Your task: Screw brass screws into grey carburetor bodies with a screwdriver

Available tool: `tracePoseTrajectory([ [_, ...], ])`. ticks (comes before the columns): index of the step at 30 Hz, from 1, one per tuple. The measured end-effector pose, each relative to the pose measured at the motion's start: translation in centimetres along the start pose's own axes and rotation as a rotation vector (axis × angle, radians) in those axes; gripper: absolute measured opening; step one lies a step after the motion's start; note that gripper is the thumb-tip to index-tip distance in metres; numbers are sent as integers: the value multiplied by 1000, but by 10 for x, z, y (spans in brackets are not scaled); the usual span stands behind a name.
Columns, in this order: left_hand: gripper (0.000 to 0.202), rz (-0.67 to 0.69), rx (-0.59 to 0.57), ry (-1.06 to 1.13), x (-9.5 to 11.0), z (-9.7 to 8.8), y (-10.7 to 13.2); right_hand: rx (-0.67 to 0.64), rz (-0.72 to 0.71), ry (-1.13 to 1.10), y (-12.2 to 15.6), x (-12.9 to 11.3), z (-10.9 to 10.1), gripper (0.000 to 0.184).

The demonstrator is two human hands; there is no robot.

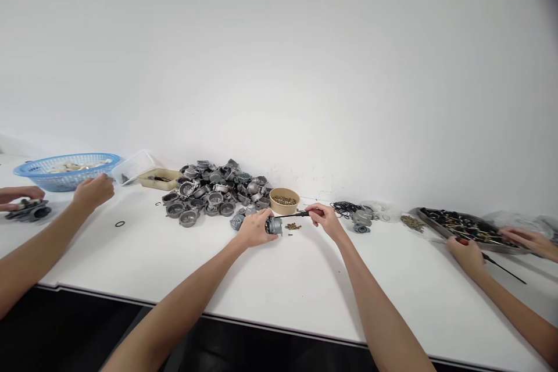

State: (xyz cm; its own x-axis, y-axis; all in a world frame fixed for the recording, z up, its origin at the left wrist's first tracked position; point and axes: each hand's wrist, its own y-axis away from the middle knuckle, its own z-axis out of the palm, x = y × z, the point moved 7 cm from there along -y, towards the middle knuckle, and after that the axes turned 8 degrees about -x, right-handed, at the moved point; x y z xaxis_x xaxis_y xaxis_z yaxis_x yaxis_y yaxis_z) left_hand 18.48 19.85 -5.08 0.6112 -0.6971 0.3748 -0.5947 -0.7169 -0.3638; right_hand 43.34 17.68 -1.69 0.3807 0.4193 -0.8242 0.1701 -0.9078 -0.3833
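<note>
My left hand (255, 229) is closed around a small grey metal casting (274, 225) held just above the white table (279, 279). My right hand (324, 218) pinches a thin black screwdriver (293, 215) whose tip points left into the casting. A few brass screws (293, 226) lie on the table right beside the casting. Just behind them stands a tan bowl of brass screws (284, 200). A big heap of grey castings (215, 190) lies to the left of the bowl.
Black O-rings (344, 208) and two castings (361, 220) lie right of my hand. A person on the left reaches toward a blue basket (67, 170); another on the right holds a screwdriver (501, 265) by a metal tray (471, 225). A beige tray (159, 178) stands behind.
</note>
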Motion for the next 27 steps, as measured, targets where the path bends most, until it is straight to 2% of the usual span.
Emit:
tracePoseTrajectory([
  [3,51,24,14,-4,0,-1,0,-13,18,13,1,2,-1,37],
  [8,49,48,-22,-51,3,1,2,14,52,37,1,6,-5,42],
  [15,49,27,-5,-43,2,2,-1,28,81,-42,-2,11,-3,44],
  [18,48,-6,-12,-42,1,6,-3,87,104,-74,-2,23,-10,42],
  [23,48,-20,-23,-14,1,10,-4,331,194,-39,9,59,-43,40],
  [27,49,-14,-46,32,-3,12,-5,342,228,77,14,79,-48,35],
])
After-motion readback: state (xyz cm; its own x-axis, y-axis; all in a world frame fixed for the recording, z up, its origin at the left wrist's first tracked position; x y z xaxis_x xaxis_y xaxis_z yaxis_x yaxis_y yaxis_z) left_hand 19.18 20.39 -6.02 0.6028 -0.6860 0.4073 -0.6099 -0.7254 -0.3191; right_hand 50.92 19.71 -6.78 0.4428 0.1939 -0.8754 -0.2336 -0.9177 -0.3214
